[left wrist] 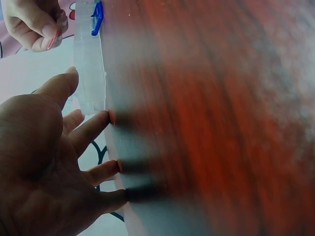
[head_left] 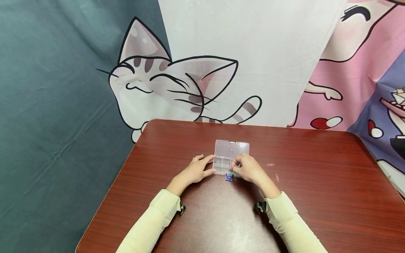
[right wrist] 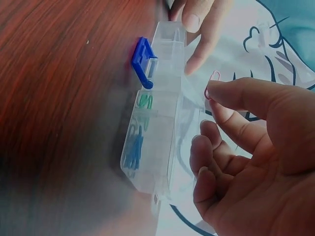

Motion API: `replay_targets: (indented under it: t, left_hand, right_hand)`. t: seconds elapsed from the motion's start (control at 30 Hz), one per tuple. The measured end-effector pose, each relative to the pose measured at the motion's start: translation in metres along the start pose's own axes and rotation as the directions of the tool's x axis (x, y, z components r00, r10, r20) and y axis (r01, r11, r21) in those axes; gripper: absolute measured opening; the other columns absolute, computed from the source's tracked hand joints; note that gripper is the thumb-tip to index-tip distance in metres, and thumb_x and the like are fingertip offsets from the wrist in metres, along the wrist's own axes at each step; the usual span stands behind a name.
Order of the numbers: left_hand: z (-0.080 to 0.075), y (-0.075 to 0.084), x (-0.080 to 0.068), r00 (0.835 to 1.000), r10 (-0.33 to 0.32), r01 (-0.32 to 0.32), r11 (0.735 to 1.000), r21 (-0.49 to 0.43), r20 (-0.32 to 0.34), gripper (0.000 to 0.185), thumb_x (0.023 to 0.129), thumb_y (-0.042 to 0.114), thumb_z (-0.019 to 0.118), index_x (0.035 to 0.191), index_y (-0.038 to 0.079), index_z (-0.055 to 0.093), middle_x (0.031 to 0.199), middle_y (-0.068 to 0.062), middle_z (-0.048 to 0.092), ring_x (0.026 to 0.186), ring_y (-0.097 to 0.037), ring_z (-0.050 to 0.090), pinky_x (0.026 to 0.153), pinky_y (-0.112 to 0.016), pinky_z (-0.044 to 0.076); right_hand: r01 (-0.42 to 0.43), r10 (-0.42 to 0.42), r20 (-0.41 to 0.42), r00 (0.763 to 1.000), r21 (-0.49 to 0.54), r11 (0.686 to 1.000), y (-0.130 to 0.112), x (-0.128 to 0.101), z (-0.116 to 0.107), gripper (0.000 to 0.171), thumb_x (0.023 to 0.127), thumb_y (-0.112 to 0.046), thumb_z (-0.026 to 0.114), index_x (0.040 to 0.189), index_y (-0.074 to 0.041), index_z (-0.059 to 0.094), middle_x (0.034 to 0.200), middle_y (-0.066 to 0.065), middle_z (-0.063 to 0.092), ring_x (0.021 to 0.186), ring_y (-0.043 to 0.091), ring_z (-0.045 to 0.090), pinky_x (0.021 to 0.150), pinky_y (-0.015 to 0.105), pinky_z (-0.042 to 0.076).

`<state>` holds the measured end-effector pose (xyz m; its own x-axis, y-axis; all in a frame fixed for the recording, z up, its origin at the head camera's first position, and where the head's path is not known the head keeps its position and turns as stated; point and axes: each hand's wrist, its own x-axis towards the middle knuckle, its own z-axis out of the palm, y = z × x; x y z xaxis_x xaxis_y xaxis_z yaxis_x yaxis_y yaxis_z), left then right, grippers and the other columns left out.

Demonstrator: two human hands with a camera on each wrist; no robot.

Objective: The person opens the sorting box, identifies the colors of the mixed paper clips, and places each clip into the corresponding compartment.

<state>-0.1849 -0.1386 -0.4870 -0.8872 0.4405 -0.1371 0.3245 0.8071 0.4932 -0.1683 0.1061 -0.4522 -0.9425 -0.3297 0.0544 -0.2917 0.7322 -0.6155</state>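
Note:
A clear plastic compartment box [head_left: 217,165] stands on the table with its lid [head_left: 226,147] raised at the back. Its blue latch [head_left: 229,177] hangs down at the front. Thumb and index finger of my right hand [head_left: 250,168] pinch a pink paper clip [right wrist: 208,84] above the box. Through the front wall, in the right wrist view, show green paper clips [right wrist: 145,101] and blue paper clips [right wrist: 133,152] in separate compartments. My left hand [head_left: 195,170] is spread at the box's left end, thumb by the near corner, other fingertips down at the tabletop.
Two pink paper clips lie right of the box, one farther back [head_left: 270,164] and one nearer [head_left: 277,177]. The reddish-brown wooden table [head_left: 202,218] ends behind the box at a printed cloth backdrop [head_left: 253,42].

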Motion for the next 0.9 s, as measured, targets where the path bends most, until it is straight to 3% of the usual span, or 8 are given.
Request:
replay_targets:
  t: [0.3, 0.9]
  left_hand:
    - [0.0, 0.0, 0.001, 1.0, 0.005, -0.005, 1.0, 0.003, -0.012, 0.061, 0.101, 0.047, 0.059, 0.155, 0.026, 0.041, 0.15, -0.005, 0.054, 0.149, -0.039, 0.029, 0.119, -0.061, 0.024]
    - [0.001, -0.001, 0.001, 1.0, -0.002, 0.002, 1.0, -0.003, -0.003, 0.063, 0.1, 0.048, 0.059, 0.156, 0.027, 0.04, 0.151, -0.002, 0.053, 0.15, -0.038, 0.028, 0.12, -0.06, 0.022]
  right_hand:
    - [0.008, -0.008, -0.001, 1.0, -0.012, 1.0, -0.004, 0.005, 0.005, 0.017, 0.087, -0.016, 0.075, 0.074, -0.016, 0.064, 0.084, 0.002, 0.06, 0.078, 0.016, 0.053, 0.073, 0.036, 0.046]
    - [-0.077, 0.076, -0.011, 0.997, -0.069, 0.995, -0.013, 0.009, 0.011, 0.017, 0.087, -0.02, 0.075, 0.074, -0.017, 0.065, 0.085, 0.001, 0.056, 0.081, 0.018, 0.053, 0.075, 0.037, 0.046]
